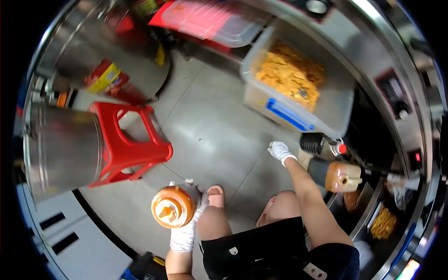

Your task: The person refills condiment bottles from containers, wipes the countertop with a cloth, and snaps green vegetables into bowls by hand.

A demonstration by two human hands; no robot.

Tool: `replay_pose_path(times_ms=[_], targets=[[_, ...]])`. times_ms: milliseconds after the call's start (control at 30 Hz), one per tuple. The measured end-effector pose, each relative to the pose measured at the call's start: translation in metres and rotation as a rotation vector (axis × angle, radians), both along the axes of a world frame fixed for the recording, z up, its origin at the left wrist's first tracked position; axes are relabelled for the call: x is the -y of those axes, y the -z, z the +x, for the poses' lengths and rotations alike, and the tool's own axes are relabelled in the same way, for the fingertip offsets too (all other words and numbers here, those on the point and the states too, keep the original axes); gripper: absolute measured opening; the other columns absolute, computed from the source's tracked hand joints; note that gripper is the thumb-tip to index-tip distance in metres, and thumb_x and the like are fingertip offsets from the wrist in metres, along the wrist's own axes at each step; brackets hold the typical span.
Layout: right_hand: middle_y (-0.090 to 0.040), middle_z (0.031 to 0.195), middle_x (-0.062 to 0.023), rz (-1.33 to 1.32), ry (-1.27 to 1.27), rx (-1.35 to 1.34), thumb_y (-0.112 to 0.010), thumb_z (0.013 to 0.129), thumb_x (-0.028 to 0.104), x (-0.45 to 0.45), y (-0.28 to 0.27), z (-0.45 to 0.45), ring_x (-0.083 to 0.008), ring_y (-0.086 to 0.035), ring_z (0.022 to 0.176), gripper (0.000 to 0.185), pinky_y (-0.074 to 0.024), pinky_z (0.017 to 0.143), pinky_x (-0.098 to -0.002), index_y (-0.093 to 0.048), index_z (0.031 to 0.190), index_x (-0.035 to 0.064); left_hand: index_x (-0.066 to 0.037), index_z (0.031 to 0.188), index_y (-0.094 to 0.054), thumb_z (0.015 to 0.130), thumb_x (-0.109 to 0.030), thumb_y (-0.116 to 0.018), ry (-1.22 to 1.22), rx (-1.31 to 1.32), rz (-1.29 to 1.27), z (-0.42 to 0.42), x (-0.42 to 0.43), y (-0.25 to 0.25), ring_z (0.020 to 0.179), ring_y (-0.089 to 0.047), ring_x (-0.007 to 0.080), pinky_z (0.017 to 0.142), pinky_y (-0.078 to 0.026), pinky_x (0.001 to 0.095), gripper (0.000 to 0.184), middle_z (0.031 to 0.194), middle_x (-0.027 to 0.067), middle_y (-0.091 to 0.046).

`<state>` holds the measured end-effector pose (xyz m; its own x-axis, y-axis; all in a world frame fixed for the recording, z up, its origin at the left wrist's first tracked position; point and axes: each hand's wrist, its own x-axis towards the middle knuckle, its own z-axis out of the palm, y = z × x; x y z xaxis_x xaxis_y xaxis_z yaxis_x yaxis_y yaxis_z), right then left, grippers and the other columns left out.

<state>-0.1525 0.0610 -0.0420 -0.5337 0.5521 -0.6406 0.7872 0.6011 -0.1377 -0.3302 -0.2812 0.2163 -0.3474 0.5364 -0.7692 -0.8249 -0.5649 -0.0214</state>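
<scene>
My left hand [196,210], in a white glove, is wrapped around a squeeze bottle [173,206] with an orange top, seen from above. The bottle is held over the floor in front of my left knee, and its lower part is hidden. My right hand [280,152], also gloved in white, is held out over the floor with its fingers curled in. Nothing shows in it. Closest to that hand are a black ribbed container [311,143] and a large clear plastic bin [298,116] holding orange-yellow flat pieces [291,74].
A red plastic stool [135,144] stands at left beside a steel drum [65,149]. To my right are a red-capped bottle [339,148] and a jug of brown liquid [343,177]. Steel equipment with knobs [394,95] lines the right side. A red tray [210,21] lies at the top.
</scene>
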Motion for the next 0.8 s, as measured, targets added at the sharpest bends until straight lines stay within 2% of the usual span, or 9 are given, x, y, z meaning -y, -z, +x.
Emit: replay_pose_path(times_ms=[100, 200, 233, 333, 400, 567, 667, 767, 800], targets=[[-0.066, 0.110, -0.0150, 0.024, -0.104, -0.024, -0.063, 0.086, 0.032, -0.008, 0.041, -0.039, -0.0342, -0.062, 0.105, 0.031, -0.0500, 0.090, -0.0434, -0.068, 0.108, 0.0109, -0.005, 0.108, -0.056, 0.087, -0.044, -0.053, -0.105, 0.016, -0.014, -0.024, 0.013, 0.042, 0.071, -0.048, 0.0310, 0.054, -0.039, 0.0351, 0.044, 0.094, 0.0217, -0.058], [-0.068, 0.100, -0.0156, 0.100, -0.134, -0.144, -0.065, 0.084, 0.030, -0.016, 0.075, -0.067, -0.0348, -0.063, 0.100, 0.029, -0.0495, 0.089, -0.0431, -0.068, 0.104, 0.0091, -0.005, 0.107, -0.057, 0.088, -0.043, -0.051, -0.200, -0.024, -0.010, -0.042, 0.032, 0.085, 0.071, -0.046, 0.0306, 0.053, -0.038, 0.0349, 0.043, 0.095, 0.0230, -0.056], [-0.067, 0.107, -0.0158, 0.076, -0.168, -0.098, -0.064, 0.084, 0.030, -0.024, 0.084, -0.076, -0.0338, -0.062, 0.104, 0.035, -0.0480, 0.093, -0.0412, -0.066, 0.112, 0.0089, -0.005, 0.107, -0.058, 0.088, -0.043, -0.050, -0.228, -0.041, -0.025, -0.046, 0.038, 0.097, 0.071, -0.046, 0.0305, 0.053, -0.038, 0.0349, 0.043, 0.096, 0.0234, -0.056], [-0.062, 0.119, -0.0160, 0.311, -0.215, -0.177, -0.064, 0.085, 0.030, -0.044, 0.118, -0.104, -0.0326, -0.058, 0.111, 0.041, -0.0460, 0.097, -0.0399, -0.061, 0.121, 0.0103, -0.007, 0.112, -0.060, 0.089, -0.043, -0.049, -0.283, -0.071, -0.126, -0.061, 0.050, 0.116, 0.069, -0.045, 0.0300, 0.052, -0.037, 0.0346, 0.043, 0.097, 0.0220, -0.056], [-0.052, 0.130, -0.0162, 0.314, -0.093, -0.188, -0.066, 0.084, 0.023, -0.056, 0.112, -0.137, -0.0339, -0.051, 0.119, 0.057, -0.0439, 0.099, -0.0424, -0.046, 0.136, 0.0097, -0.008, 0.115, -0.060, 0.089, -0.043, -0.049, -0.290, -0.102, -0.159, -0.063, 0.061, 0.131, 0.070, -0.046, 0.0297, 0.053, -0.037, 0.0341, 0.045, 0.099, 0.0210, -0.056], [-0.042, 0.139, -0.0194, 0.544, -0.134, -0.301, -0.065, 0.084, 0.018, -0.111, 0.134, -0.197, -0.0381, -0.045, 0.123, 0.069, -0.0423, 0.102, -0.0436, -0.034, 0.145, 0.0139, -0.005, 0.122, -0.057, 0.090, -0.045, -0.050, -0.237, -0.235, 0.000, -0.067, 0.085, 0.159, 0.074, -0.048, 0.0296, 0.057, -0.040, 0.0347, 0.051, 0.102, 0.0197, -0.054], [-0.031, 0.149, -0.0207, 0.463, -0.055, -0.290, -0.064, 0.084, 0.017, -0.131, 0.153, -0.222, -0.0385, -0.037, 0.131, 0.073, -0.0368, 0.108, -0.0440, -0.029, 0.148, 0.0157, -0.004, 0.120, -0.055, 0.095, -0.053, -0.042, -0.155, -0.291, 0.167, -0.071, 0.087, 0.172, 0.075, -0.050, 0.0318, 0.059, -0.042, 0.0373, 0.056, 0.101, 0.0214, -0.054], [-0.029, 0.151, -0.0190, 0.390, -0.022, -0.247, -0.057, 0.083, 0.009, -0.131, 0.182, -0.228, -0.0399, -0.035, 0.133, 0.071, -0.0348, 0.110, -0.0438, -0.030, 0.148, 0.0177, -0.004, 0.118, -0.056, 0.094, -0.051, -0.044, -0.115, -0.261, 0.185, -0.072, 0.076, 0.175, 0.075, -0.050, 0.0322, 0.060, -0.042, 0.0389, 0.054, 0.100, 0.0223, -0.054], [-0.028, 0.151, -0.0186, 0.364, -0.020, -0.230, -0.055, 0.083, 0.007, -0.128, 0.188, -0.229, -0.0403, -0.035, 0.133, 0.070, -0.0350, 0.110, -0.0439, -0.031, 0.148, 0.0178, -0.004, 0.118, -0.056, 0.094, -0.051, -0.044, -0.130, -0.161, 0.091, -0.072, 0.073, 0.170, 0.075, -0.049, 0.0320, 0.062, -0.042, 0.0387, 0.054, 0.099, 0.0223, -0.054]])
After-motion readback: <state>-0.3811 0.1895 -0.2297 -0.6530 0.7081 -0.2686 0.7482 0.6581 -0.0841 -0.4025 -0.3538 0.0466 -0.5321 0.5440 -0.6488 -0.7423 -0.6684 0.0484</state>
